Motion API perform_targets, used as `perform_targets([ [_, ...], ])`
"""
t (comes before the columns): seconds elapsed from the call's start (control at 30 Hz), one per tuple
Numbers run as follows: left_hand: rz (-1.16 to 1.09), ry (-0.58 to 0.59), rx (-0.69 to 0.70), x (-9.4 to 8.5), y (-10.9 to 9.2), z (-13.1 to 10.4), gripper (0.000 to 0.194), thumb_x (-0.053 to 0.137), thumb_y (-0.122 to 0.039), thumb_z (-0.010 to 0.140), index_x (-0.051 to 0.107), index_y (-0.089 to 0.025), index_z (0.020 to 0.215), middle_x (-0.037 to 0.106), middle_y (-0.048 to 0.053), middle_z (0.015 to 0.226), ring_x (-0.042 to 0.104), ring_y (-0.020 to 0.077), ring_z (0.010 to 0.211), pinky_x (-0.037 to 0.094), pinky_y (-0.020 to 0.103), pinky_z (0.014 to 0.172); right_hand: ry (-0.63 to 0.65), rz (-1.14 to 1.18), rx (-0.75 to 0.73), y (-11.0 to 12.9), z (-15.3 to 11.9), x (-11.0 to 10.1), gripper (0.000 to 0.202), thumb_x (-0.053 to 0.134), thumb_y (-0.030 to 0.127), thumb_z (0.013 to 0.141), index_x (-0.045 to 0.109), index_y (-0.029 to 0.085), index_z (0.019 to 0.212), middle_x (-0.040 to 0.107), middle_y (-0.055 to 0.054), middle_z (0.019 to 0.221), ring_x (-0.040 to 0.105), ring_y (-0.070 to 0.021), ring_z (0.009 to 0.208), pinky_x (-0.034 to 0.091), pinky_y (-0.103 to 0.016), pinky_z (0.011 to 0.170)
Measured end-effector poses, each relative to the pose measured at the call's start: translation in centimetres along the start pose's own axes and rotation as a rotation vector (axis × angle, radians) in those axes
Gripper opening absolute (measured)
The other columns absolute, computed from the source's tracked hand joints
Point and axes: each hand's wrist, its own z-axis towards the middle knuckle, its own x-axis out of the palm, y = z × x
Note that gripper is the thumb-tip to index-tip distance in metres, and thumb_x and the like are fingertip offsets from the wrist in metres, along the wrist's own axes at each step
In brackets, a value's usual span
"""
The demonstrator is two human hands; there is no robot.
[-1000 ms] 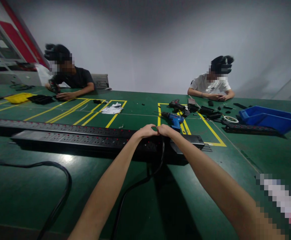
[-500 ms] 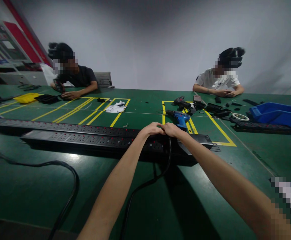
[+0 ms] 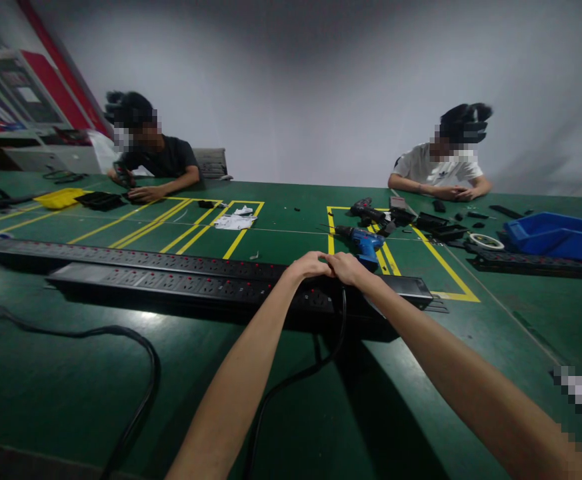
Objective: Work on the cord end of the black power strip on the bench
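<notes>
Two long black power strips lie side by side, the rear power strip (image 3: 121, 256) and the front power strip (image 3: 171, 283), both with rows of sockets and small red marks. Over the right part of the front one, my left hand (image 3: 313, 265) and my right hand (image 3: 347, 268) meet with fingers bent and closed together. A black power cable (image 3: 343, 313) runs up to the underside of my right hand, which appears closed on it. What my left fingers pinch is hidden behind the hand. The cable curves down toward the table's near edge.
Beyond the strips lie a blue power drill (image 3: 363, 241), a second drill (image 3: 367, 209) and white papers (image 3: 235, 219). A blue bin (image 3: 555, 237) and tape roll (image 3: 485, 241) stand right. Another cable (image 3: 145, 353) loops at left. Two people sit across the green table (image 3: 195, 380).
The whole view has shifted slightly, with the table's contents appearing a little lower and further right. Both hands stay together at the same place on the front strip.
</notes>
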Motion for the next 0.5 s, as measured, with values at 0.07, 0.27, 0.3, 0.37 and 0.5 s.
perform_targets([
  [0.07,0.007,-0.007,-0.014,-0.1,-0.3,-0.1,0.065,0.080,-0.019,0.055,0.069,-0.015,0.119,0.071,0.001,0.085,0.063,0.0185,0.081,0.048,0.023,0.069,-0.001,0.009,0.050,0.0,0.0,0.1,0.039,0.044,0.028,0.095,0.060,0.017,0.129,0.068,-0.015,0.114,0.065,-0.0268,0.104,0.046,-0.029,0.083],
  [0.27,-0.008,0.017,-0.016,-0.2,-1.2,-1.0,0.071,0.079,-0.021,0.056,0.065,-0.011,0.125,0.070,0.002,0.083,0.063,0.0190,0.081,0.048,0.024,0.071,0.012,0.097,0.181,0.3,-0.5,-0.1,0.037,0.045,0.030,0.094,0.063,0.016,0.123,0.065,-0.018,0.123,0.063,-0.0290,0.110,0.046,-0.032,0.086],
  [0.3,-0.024,0.021,-0.002,-0.1,-1.1,-1.1,0.068,0.079,-0.021,0.057,0.066,-0.011,0.123,0.071,0.002,0.084,0.063,0.0189,0.082,0.048,0.025,0.072,0.004,0.144,0.197,0.3,-0.5,-0.1,0.036,0.044,0.031,0.095,0.064,0.016,0.121,0.066,-0.017,0.122,0.063,-0.0285,0.109,0.046,-0.032,0.086],
  [0.37,-0.054,0.025,0.032,0.0,-0.8,-1.2,0.064,0.078,-0.020,0.059,0.066,-0.013,0.122,0.071,0.002,0.088,0.064,0.0186,0.083,0.048,0.026,0.076,-0.037,0.309,0.231,0.1,-0.5,0.1,0.039,0.035,0.033,0.098,0.067,0.018,0.115,0.069,-0.013,0.116,0.065,-0.0256,0.105,0.046,-0.030,0.085],
  [0.5,-0.098,0.049,0.056,0.1,-0.2,-1.2,0.070,0.079,-0.024,0.061,0.063,-0.015,0.128,0.073,0.005,0.096,0.065,0.0201,0.090,0.049,0.029,0.083,-0.228,0.687,0.288,-1.7,-1.4,0.7,0.049,0.022,0.033,0.101,0.068,0.018,0.111,0.073,-0.006,0.107,0.066,-0.0176,0.098,0.047,-0.024,0.082],
])
